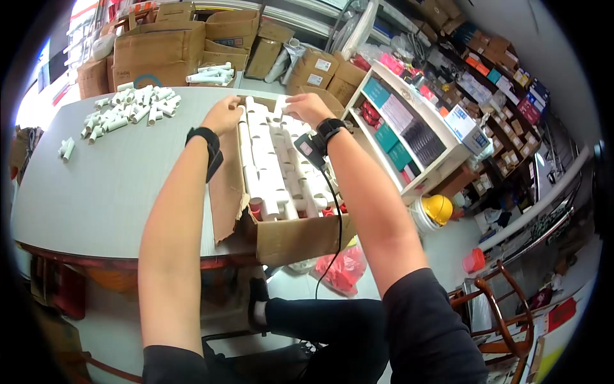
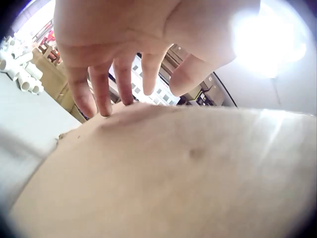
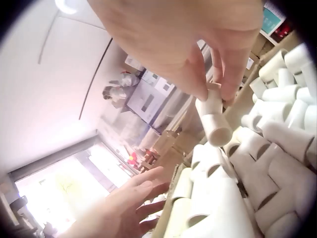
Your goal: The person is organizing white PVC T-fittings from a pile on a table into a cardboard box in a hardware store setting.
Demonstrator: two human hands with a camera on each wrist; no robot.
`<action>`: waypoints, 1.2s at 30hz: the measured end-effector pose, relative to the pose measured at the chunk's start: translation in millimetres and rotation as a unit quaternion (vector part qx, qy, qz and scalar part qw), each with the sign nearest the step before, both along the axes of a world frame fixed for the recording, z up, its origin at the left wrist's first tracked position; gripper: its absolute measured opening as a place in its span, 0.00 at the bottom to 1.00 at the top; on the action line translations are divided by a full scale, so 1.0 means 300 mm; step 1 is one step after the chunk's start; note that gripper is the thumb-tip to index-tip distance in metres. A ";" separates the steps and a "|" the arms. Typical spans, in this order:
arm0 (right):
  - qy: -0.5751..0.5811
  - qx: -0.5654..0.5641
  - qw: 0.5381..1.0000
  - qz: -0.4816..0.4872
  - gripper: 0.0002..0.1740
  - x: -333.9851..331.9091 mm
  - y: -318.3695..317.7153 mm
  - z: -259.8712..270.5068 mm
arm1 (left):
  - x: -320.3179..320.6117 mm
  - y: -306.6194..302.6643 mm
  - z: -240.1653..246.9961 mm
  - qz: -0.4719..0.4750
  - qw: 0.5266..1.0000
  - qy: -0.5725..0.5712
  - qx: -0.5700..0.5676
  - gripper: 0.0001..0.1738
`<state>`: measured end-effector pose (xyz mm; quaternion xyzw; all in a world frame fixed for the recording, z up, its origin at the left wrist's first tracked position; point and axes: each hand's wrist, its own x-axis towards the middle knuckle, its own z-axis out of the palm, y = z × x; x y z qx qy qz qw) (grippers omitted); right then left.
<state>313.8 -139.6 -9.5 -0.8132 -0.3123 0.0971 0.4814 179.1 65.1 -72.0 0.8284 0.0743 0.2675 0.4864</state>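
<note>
A cardboard box [image 1: 297, 238] at the table's right edge is filled with rows of white plastic pipe fittings [image 1: 262, 153]. Over its far end, my right hand [image 1: 310, 107] pinches one white pipe tee [image 3: 215, 124] between thumb and fingers, just above the packed pieces in the right wrist view. At the box's far left corner is my left hand [image 1: 222, 114]. Its fingers [image 2: 124, 84] reach down to the top edge of the cardboard wall [image 2: 188, 168], fairly straight and spread, in the left wrist view.
Loose white fittings lie in a pile [image 1: 137, 107] on the far left of the table [image 1: 115, 192], with a small group [image 1: 66, 148] nearer. Large cartons [image 1: 160, 54] stand behind. A white shelf [image 1: 409, 128] and a bucket with a yellow helmet [image 1: 437, 209] are at the right.
</note>
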 end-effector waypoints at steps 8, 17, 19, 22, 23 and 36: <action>-0.499 -0.241 0.813 0.178 0.10 0.162 -0.002 -0.100 | -0.050 -0.048 -0.086 0.045 0.995 -0.038 0.075 0.30; -0.054 -0.014 0.995 0.080 0.11 0.246 0.126 -0.179 | -0.068 -0.065 -0.059 0.060 0.994 -0.018 0.087 0.31; 0.015 -0.021 1.000 0.013 0.12 0.179 0.130 -0.152 | -0.078 -0.071 -0.049 0.057 0.995 -0.003 0.080 0.30; 0.038 -0.022 0.999 -0.017 0.13 0.146 0.129 -0.135 | -0.081 -0.069 -0.050 0.049 0.996 0.004 0.081 0.28; 0.031 -0.036 0.999 -0.015 0.13 0.144 0.126 -0.131 | -0.083 -0.070 -0.051 0.046 0.996 0.005 0.082 0.27; -0.022 -0.053 0.998 -0.012 0.13 0.200 0.141 -0.163 | -0.079 -0.070 -0.062 0.056 0.994 0.007 0.091 0.25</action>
